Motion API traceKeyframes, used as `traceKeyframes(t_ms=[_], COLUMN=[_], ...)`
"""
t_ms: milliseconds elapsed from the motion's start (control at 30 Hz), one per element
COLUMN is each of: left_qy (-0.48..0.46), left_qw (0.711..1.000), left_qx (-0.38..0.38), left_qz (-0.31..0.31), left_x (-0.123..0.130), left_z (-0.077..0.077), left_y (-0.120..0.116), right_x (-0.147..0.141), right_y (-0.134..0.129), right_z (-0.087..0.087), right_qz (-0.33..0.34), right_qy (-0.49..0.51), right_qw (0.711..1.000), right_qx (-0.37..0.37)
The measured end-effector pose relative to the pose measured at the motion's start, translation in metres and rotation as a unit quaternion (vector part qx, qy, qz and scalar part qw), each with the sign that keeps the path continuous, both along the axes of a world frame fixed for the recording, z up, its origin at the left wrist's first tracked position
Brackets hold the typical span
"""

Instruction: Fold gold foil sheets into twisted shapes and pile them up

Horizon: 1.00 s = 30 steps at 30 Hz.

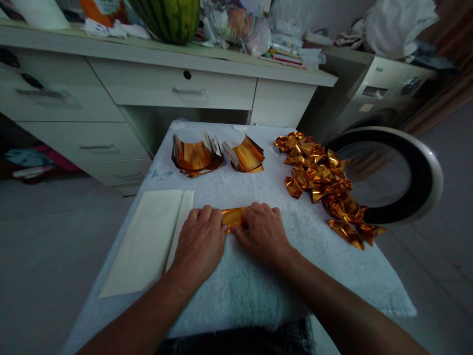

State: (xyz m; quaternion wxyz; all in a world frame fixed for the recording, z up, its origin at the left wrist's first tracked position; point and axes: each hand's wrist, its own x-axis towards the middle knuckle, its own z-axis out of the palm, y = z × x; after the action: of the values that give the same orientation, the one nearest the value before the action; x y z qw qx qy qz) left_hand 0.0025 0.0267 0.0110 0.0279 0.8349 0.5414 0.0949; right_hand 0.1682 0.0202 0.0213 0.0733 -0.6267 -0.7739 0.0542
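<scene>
A small piece of gold foil paper (233, 217) lies rolled or folded on the cloth-covered table, gripped at both ends. My left hand (202, 236) closes over its left end, fingers curled and thumb tip at its lower edge. On the other end my right hand (263, 232) presses down with bent fingers, its thumb along the near side. Both palms face down, so the undersides of the fingers are hidden. Beyond the hands stand two curved stacks of gold foil sheets, a left stack (194, 155) and a right stack (247, 154).
White paper sheets (144, 241) lie at the table's left. A heap of twisted gold foil pieces (321, 172) covers the right side. The washing machine's open round door (430, 177) stands against that side. Behind are a drawer cabinet (221, 93) and a watermelon (168, 19).
</scene>
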Motion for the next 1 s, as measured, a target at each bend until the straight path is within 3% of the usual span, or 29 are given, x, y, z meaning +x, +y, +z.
traceKeyframes(t_ms=[267,733,1000], left_qy=[-0.072,0.119,0.104], left_qw=[0.996,0.968,0.972], left_qx=[0.027,0.137,0.093], left_qz=[-0.048,-0.176,-0.189], left_x=[-0.007,-0.006,-0.006], left_z=[0.006,-0.004,0.001], left_y=[-0.008,-0.033,-0.03], right_x=[0.001,0.002,0.014], right_y=[0.0,-0.001,-0.003], right_z=[-0.004,-0.001,-0.003], right_qz=[0.001,-0.005,-0.031], right_qy=[0.011,0.033,0.067], right_qw=[1.0,0.999,0.997], right_qx=[0.008,-0.006,-0.019])
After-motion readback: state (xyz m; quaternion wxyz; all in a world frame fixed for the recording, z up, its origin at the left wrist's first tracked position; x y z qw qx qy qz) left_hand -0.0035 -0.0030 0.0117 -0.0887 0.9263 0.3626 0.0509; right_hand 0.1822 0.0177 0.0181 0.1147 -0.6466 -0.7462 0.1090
